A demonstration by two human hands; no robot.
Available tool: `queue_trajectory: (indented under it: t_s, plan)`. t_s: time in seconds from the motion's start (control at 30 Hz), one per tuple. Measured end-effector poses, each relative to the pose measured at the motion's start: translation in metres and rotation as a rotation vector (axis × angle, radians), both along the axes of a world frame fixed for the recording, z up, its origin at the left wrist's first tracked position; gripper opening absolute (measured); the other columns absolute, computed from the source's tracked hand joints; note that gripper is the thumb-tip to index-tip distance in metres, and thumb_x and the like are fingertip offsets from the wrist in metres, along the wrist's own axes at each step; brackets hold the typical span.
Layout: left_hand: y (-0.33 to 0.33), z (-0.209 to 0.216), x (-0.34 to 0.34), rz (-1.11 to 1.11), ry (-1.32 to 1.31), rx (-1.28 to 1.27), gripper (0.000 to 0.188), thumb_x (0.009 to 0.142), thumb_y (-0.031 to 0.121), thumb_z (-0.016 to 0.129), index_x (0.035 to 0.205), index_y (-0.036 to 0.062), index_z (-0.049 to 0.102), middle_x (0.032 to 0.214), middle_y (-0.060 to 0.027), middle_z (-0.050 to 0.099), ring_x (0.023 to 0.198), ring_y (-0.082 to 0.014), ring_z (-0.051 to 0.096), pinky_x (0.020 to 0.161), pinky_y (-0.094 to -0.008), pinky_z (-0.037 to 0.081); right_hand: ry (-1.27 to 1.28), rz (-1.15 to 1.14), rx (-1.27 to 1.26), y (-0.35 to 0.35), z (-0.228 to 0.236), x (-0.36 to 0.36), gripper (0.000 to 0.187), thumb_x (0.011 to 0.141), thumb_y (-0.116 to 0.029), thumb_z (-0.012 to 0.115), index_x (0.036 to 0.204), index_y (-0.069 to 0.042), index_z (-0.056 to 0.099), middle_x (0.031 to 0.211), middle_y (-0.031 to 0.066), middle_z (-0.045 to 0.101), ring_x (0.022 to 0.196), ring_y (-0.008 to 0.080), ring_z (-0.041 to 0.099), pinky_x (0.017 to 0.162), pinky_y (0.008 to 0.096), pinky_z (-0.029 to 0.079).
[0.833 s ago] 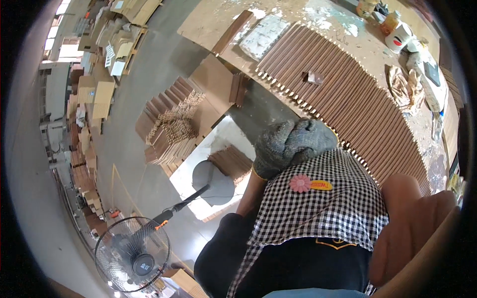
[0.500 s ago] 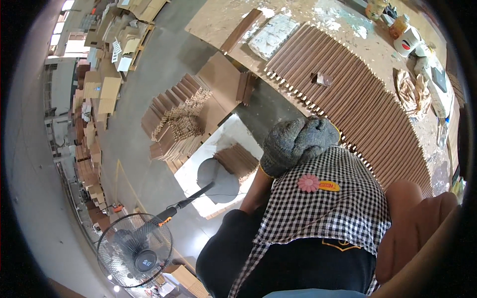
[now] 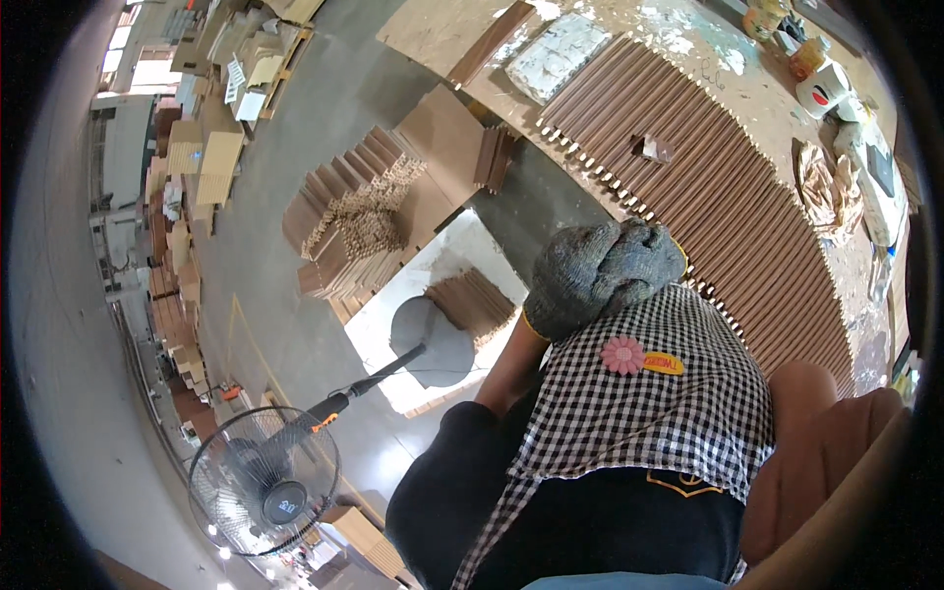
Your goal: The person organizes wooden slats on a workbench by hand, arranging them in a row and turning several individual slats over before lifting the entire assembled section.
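My left hand [image 3: 570, 273] wears a grey knit glove with a yellow cuff, its fingers curled in front of my apron. Pressed against it is my right hand [image 3: 644, 258], in a matching glove with its yellow cuff on the right side. Both hands are closed together; anything inside them is hidden. Just beyond them lies a long row of brown wood-look strips [image 3: 698, 177] with pale ends, packed side by side. A small torn scrap [image 3: 652, 148] rests on top of the strips. My black-and-white checked apron [image 3: 629, 423] covers the right wrist and forearm.
The strips lie on a paint-splashed worktable [image 3: 433, 37]. A whitish block [image 3: 559, 57], crumpled brown paper [image 3: 826, 192] and a white cup [image 3: 821, 90] share it. To the left are stacked brown pieces [image 3: 354, 211], a white board [image 3: 374, 339] and a standing fan [image 3: 265, 482].
The view has shifted slightly, so the gloved hands and apron appear a little farther right. The hands stay closed together, and the strips appear unmoved on the table.
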State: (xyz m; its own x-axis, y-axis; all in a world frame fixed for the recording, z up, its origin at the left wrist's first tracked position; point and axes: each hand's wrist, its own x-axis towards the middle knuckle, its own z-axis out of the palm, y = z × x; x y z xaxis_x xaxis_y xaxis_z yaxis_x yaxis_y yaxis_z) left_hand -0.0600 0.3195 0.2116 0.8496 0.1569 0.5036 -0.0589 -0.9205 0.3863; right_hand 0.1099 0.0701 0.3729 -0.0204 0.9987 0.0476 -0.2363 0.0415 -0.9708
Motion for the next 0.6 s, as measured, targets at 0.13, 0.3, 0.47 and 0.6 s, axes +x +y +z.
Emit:
queue_trajectory:
  t_s: [0.13, 0.3, 0.47, 0.6]
  plan:
    - [0.0, -0.002, -0.007, 0.002, 0.051, 0.097, 0.06, 0.089, 0.047, 0.073, 0.129, 0.0025, 0.067, 0.122, -0.0179, 0.068, 0.096, -0.0369, 0.068, 0.086, -0.0494, 0.054, -0.075, -0.022, -0.057, 0.015, -0.01, -0.007, 0.027, 0.11, -0.017, 0.046, 0.1, -0.001, 0.065, 0.085, 0.0154, 0.068, 0.068, 0.0286, 0.067, 0.06, 0.0408, 0.057]
    - [-0.007, -0.001, -0.008, 0.06, 0.056, -0.152, 0.057, 0.091, 0.041, 0.071, 0.134, 0.0043, 0.064, 0.129, -0.0191, 0.065, 0.11, -0.0379, 0.064, 0.096, -0.0507, 0.051, -0.113, -0.021, -0.096, 0.022, -0.016, -0.011, 0.027, 0.11, -0.018, 0.046, 0.101, -0.001, 0.065, 0.087, 0.0153, 0.068, 0.07, 0.0285, 0.067, 0.06, 0.0409, 0.057]
    - [-0.013, -0.019, -0.02, 0.052, 0.108, -0.269, 0.061, 0.092, 0.038, 0.071, 0.14, 0.0029, 0.058, 0.14, -0.0192, 0.06, 0.124, -0.0392, 0.059, 0.107, -0.0504, 0.048, -0.134, -0.012, -0.109, 0.027, -0.014, -0.013, 0.027, 0.11, -0.018, 0.046, 0.102, -0.001, 0.066, 0.089, 0.0151, 0.068, 0.071, 0.0284, 0.067, 0.061, 0.041, 0.057]
    - [-0.013, -0.022, -0.02, 0.107, 0.281, -0.316, 0.061, 0.093, 0.04, 0.07, 0.14, 0.0034, 0.059, 0.141, -0.0189, 0.059, 0.126, -0.0387, 0.059, 0.108, -0.0503, 0.047, -0.139, 0.004, -0.114, 0.033, -0.019, -0.014, 0.027, 0.11, -0.018, 0.046, 0.102, -0.001, 0.066, 0.09, 0.015, 0.068, 0.072, 0.0283, 0.067, 0.061, 0.0411, 0.057]
